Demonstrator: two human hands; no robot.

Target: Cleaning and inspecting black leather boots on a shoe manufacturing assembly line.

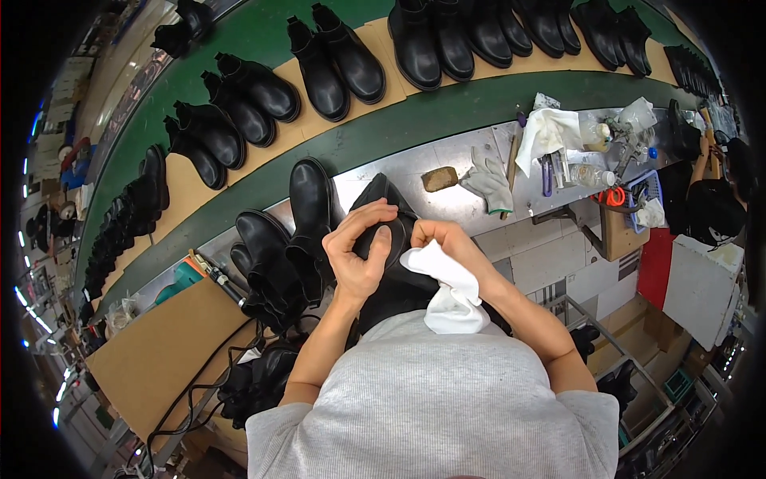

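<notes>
Person's holding a black boot [383, 209] up close to their chest, just above the tabletop [471, 156] edge. Left hand [361, 249] is wrapping its fingers around the boot's upper, right hand [443, 239] is pinching a white cloth [448, 291] against it. More black boots [283, 247] are standing just to the left.

Grey tabletop [471, 156] running alongside a green conveyor belt [447, 104]. Landmark: brown block [440, 178] on the tabletop. Just right of block: grey work glove [488, 184], palm down. Further right: white cloth [546, 132], brush handle [511, 176] beside it, clear bottle [590, 176], orange-handled scissors [613, 195]. Left of block: black boots [287, 231] standing close together on the tabletop. Beyond block, on the belt: tan cardboard sheets [179, 191], each carrying pairs of black boots [335, 60].
</notes>
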